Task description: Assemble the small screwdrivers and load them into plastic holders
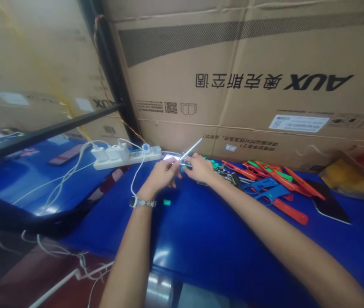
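Note:
Both my hands meet at the far side of a blue table [220, 239]. My left hand [161, 173], with a watch on the wrist, has its fingers pinched on the lower end of a thin silver rod [192, 149] that slants up to the right. My right hand [200, 168] is closed on the same spot, around a small part that I cannot make out. A small green piece [167, 202] lies on the table just below my left hand.
A heap of red, green and blue plastic tools [271, 182] lies right of my hands, beside a dark phone [329, 203]. A white power strip [125, 156] with chargers and white cables sits left. Large cardboard boxes [249, 77] wall the back.

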`<state>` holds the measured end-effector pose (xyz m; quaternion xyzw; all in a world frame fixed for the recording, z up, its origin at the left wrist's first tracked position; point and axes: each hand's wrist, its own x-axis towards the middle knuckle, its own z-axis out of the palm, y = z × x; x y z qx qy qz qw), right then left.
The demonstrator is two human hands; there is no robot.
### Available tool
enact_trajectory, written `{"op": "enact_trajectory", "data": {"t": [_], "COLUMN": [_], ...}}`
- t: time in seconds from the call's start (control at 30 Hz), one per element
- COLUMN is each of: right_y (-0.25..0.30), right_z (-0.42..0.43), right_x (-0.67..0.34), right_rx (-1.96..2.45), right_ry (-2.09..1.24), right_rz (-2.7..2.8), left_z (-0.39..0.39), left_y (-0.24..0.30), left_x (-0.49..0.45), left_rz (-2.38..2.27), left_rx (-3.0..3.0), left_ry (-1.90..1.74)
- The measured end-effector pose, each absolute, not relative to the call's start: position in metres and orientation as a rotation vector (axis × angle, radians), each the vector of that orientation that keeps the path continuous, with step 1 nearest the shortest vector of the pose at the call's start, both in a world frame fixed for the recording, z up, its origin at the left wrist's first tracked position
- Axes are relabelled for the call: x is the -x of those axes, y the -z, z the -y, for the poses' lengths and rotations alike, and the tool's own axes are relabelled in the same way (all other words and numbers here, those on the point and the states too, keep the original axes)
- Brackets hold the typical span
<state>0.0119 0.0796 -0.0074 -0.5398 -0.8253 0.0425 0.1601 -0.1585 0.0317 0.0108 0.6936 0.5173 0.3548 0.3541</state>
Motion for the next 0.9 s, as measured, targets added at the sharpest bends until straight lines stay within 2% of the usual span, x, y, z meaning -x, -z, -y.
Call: {"op": "enact_trajectory", "data": {"t": [0.53,0.8,0.9], "right_y": [0.016,0.017,0.014], "right_z": [-0.078,-0.063,-0.056], "right_x": [-0.019,-0.059,-0.078], "right_rx": [1.402,1.228,1.212], "right_ry": [0.22,-0.036,-0.355], "right_rz": [2.452,2.174,1.881], "left_z": [-0.032,-0.03,-0.03], "left_y": [-0.007,-0.007,-0.005], "left_x": [0.143,0.142,0.136], "left_rz": [-1.328,-1.291,-1.251], "left_rx": [-1.876,-1.861,-1.898], "left_ry": [-0.905,-0.858,-0.873]}}
